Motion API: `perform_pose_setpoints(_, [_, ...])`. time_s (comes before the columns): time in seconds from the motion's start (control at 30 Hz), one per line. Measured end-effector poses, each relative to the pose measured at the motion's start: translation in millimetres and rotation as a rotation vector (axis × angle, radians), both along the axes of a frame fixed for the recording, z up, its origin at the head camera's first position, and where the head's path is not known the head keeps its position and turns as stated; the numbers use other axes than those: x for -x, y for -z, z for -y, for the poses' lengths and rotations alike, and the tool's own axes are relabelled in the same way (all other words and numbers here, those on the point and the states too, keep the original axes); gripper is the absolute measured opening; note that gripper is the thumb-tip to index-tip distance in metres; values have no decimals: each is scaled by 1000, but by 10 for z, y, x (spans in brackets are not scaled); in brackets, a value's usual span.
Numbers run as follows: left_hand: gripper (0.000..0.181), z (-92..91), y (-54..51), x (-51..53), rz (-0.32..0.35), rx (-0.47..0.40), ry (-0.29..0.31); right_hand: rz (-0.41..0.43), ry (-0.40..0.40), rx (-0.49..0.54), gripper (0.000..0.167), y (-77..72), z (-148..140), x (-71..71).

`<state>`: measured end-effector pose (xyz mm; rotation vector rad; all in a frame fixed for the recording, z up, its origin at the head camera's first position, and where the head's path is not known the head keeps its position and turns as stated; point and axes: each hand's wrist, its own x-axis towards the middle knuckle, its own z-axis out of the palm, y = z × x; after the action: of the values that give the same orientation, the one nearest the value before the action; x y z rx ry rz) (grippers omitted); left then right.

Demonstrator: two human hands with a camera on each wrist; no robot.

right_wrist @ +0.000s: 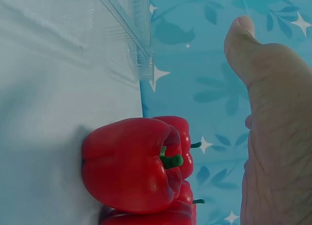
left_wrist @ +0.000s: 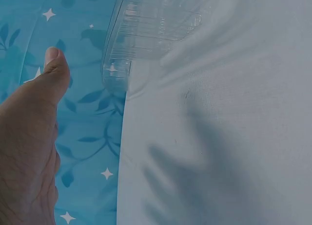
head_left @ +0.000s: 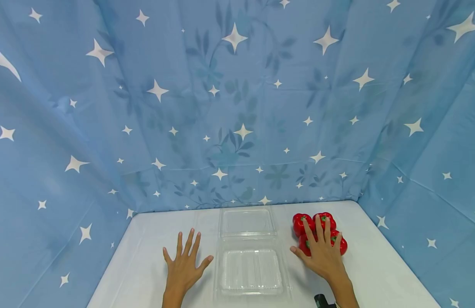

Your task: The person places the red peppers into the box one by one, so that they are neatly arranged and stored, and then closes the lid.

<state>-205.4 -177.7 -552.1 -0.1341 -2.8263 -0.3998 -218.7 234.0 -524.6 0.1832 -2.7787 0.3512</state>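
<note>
Fingers spread, my left hand (head_left: 183, 269) hovers over the white table, left of a clear plastic clamshell box (head_left: 250, 269). The box lies with its lid (head_left: 247, 221) folded back toward the curtain, and nothing is inside it. On the right, my right hand (head_left: 324, 256) is held with spread fingers above several red bell peppers (head_left: 302, 224). In the right wrist view a red bell pepper (right_wrist: 126, 164) with a green stem sits apart from the hand (right_wrist: 282, 132). The left wrist view has the left hand's thumb (left_wrist: 56, 74) away from the box (left_wrist: 146, 35).
A blue curtain (head_left: 241, 107) with white stars and leaf prints stands behind the table and along both sides. The white tablecloth (head_left: 376, 256) extends to the right of the peppers. A small black object (head_left: 321, 300) shows by the right wrist.
</note>
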Motion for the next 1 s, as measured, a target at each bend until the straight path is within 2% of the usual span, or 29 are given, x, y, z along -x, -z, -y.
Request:
perform_pose_setpoints(0.57, [85, -54, 20, -52, 19, -11, 22, -8, 32, 39, 99, -43, -109, -29])
perform_pose_setpoints(0.8, [87, -105, 44, -101, 50, -29, 26, -5, 89, 100, 98, -25, -233, -35])
perform_pose_setpoints(1.0, [89, -193, 92, -173, 72, -28, 67, -12, 178, 203, 92, -20, -378, -66])
